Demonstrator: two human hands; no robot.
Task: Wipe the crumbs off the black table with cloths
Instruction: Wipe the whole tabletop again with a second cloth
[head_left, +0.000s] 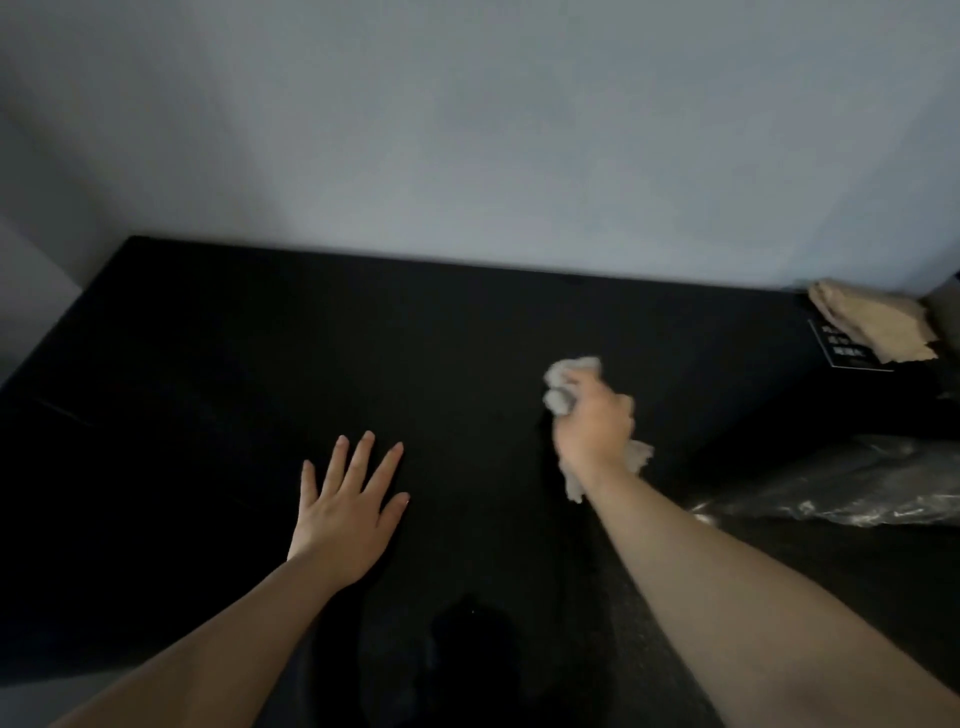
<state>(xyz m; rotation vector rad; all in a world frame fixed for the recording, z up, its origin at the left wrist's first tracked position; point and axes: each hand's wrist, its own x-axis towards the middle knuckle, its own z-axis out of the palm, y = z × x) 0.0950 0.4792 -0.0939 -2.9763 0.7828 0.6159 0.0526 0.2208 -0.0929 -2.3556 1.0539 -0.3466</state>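
- Right hand (592, 421) has its fingers curled tight round a pale cloth (563, 382), wadded into a ball. A bit pokes out past the knuckles and a tail hangs down by the wrist.
- Left hand (345, 512) lies flat on the table (260, 338), fingers straight and spread, holding nothing. The cloth is at about 2 o'clock from it.
- A spare cloth (872, 322) is heaped way off at 2 o'clock in the far right corner, partly on a dark card (836, 348).
- Plastic bag (841, 483) lies at 3 o'clock.
- The cloth looks soft, light and floppy, so I'd bunch it in the palm and press the wad flat. The loose tail could drag crumbs back.
- Honestly can't see any crumbs, the top's too dark.
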